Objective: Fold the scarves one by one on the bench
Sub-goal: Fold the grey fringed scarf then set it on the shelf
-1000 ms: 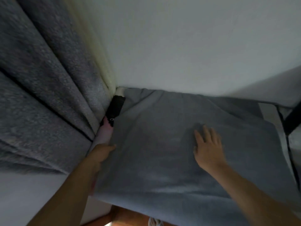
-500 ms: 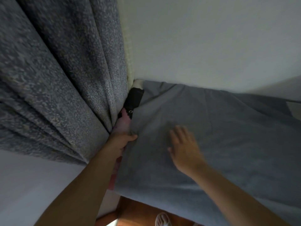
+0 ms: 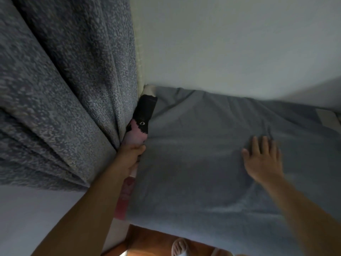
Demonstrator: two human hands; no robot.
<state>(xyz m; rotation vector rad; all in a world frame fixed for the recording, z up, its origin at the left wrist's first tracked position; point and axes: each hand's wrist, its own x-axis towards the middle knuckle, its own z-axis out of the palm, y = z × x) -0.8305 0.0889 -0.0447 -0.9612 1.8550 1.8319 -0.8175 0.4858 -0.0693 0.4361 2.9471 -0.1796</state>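
Scarf (image 3: 137, 133), pink and black, is lying along the left edge of the grey-covered bench (image 3: 203, 163), wedged against the curtain (image 3: 64, 98) on the left. We are gripping it with our left hand (image 3: 132, 154), fingers curled round its pink part. Our right hand (image 3: 263, 159) is resting flat on the bench cover to the right, fingers straight and spread, holding nothing.

A single wide-angle camera on the person's head looks steeply down and forward, close above the grey cloth-covered table (image 3: 212, 163) (both forearms enter from the bottom edge). It faces the corner where the speckled blue-grey curtain (image 3: 64, 98) meets the pale wall (image 3: 239, 43).
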